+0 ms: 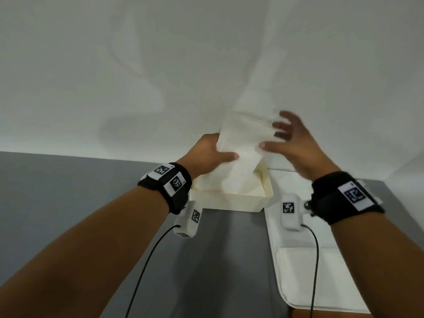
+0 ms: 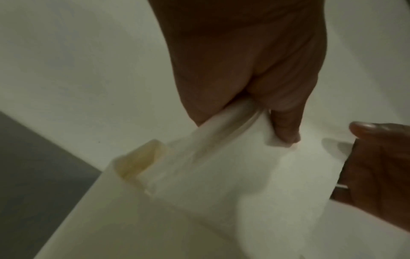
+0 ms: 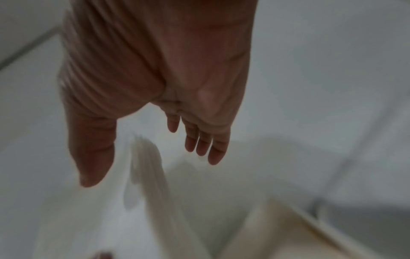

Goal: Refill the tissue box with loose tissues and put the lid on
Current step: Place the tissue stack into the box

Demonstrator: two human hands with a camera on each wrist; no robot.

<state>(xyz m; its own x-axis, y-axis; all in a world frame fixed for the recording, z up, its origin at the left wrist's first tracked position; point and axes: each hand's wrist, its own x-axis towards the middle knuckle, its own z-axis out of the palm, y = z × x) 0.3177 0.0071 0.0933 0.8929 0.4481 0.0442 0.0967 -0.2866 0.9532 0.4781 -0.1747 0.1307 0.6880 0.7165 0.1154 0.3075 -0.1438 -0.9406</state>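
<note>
Forearms fill the bottom of our head view, each banded at the wrist with a black strap (image 1: 174,187) carrying printed markers, as we stand at the grey bench (image 1: 68,203) against a white wall (image 1: 160,65). Our left hand (image 1: 207,154) pinches the left side of a stack of tissues (image 1: 243,143), thumb on the face turned toward us and fingers behind; the left wrist view shows the layered edge clamped between thumb and fingers (image 2: 286,129). That stack stands nearly on end, its long axis leaning up and away toward the wall, its lower end trailing into the open tissue box (image 1: 259,200) at the bench's far edge, directly below the grip. Our right hand (image 1: 296,143) hovers at the stack's right edge, fingers spread, straight and holding nothing; whether the thumb touches the paper we cannot tell through the blur. We judge the left hand to be the one steering the stack down flat. What looks like the lid (image 1: 305,260) lies on the bench's right side, just beside the box.
</note>
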